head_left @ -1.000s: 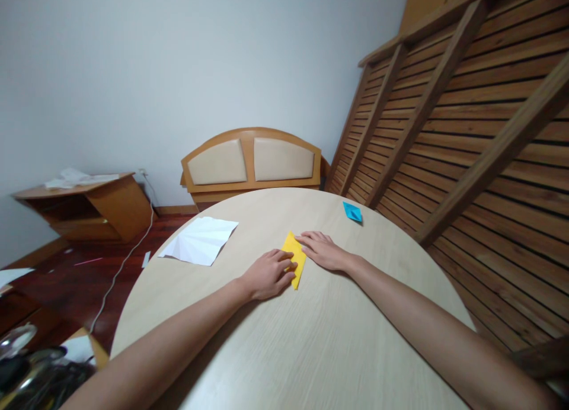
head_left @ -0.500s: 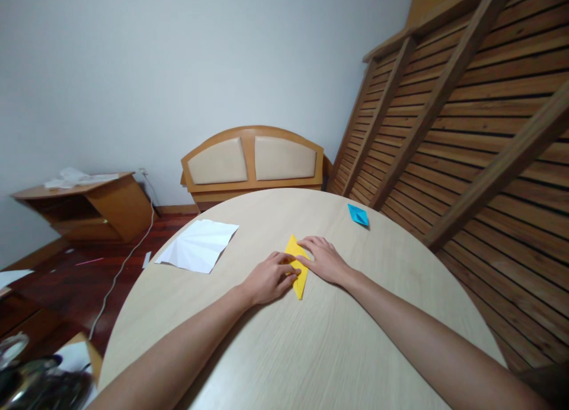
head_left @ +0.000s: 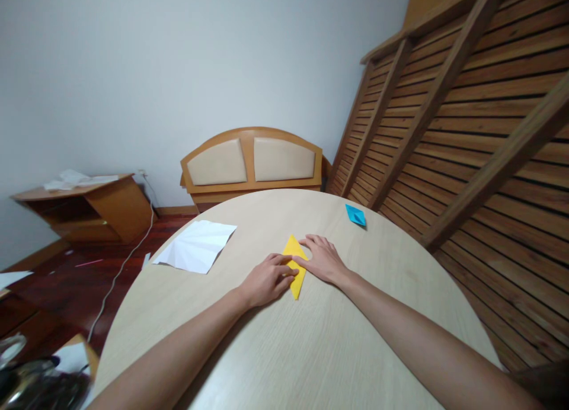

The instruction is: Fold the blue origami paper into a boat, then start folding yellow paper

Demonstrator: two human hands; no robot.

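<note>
A yellow piece of folded paper (head_left: 299, 255), shaped like a narrow diamond, lies flat on the round wooden table (head_left: 284, 351). From the left, my left hand (head_left: 269, 281) holds it down, its fingers bent over the middle and lower left edge and covering part of it. My right hand (head_left: 323, 258) is at the other side, thumb on the paper's right part. Its other fingers are apart from the thumb, curved near the upper right edge. Farther back on the right sits a small blue folded paper (head_left: 355, 215), apart from both hands.
A creased white sheet (head_left: 195, 246) lies at the table's left edge. Beyond the table stand a headboard (head_left: 250, 161) and, at left, a low wooden desk (head_left: 124, 208). Wooden slats (head_left: 444, 143) lean at right. A cable (head_left: 119, 268) crosses the floor.
My right fingers have drawn slightly back from the upper right edge of the yellow paper, and more of its upper part shows. The view has shifted slightly. My left hand stays on the paper.
</note>
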